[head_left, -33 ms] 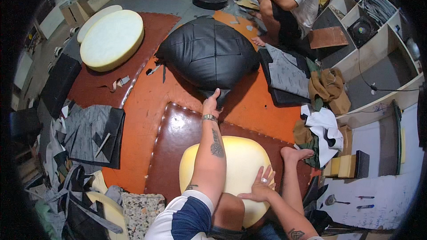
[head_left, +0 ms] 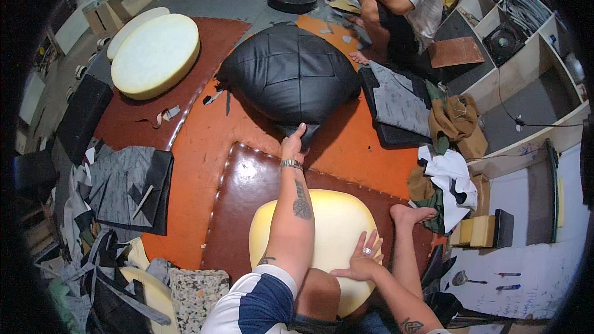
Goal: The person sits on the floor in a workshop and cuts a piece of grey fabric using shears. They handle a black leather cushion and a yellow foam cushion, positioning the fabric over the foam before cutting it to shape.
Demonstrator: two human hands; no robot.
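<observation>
My left hand [head_left: 293,145] reaches forward, its fingers closed round the near corner of a black leather-look cushion [head_left: 294,74]. The cushion is plump, with stitched seams crossing its top, and lies on an orange mat. The fingers under the corner are partly hidden. My right hand [head_left: 362,260], wearing a ring, rests flat with fingers spread on a pale yellow foam pad [head_left: 328,216]. The pad has rounded corners and lies by my legs, partly covered by my left forearm and my knee.
Two round foam discs [head_left: 154,55] lie at the far left. Folded grey and black material [head_left: 124,179] is at left, with more [head_left: 396,99] right of the cushion. Fabric scraps [head_left: 451,179] and shelving [head_left: 544,80] are along the right. Another person [head_left: 411,6] squats at the back.
</observation>
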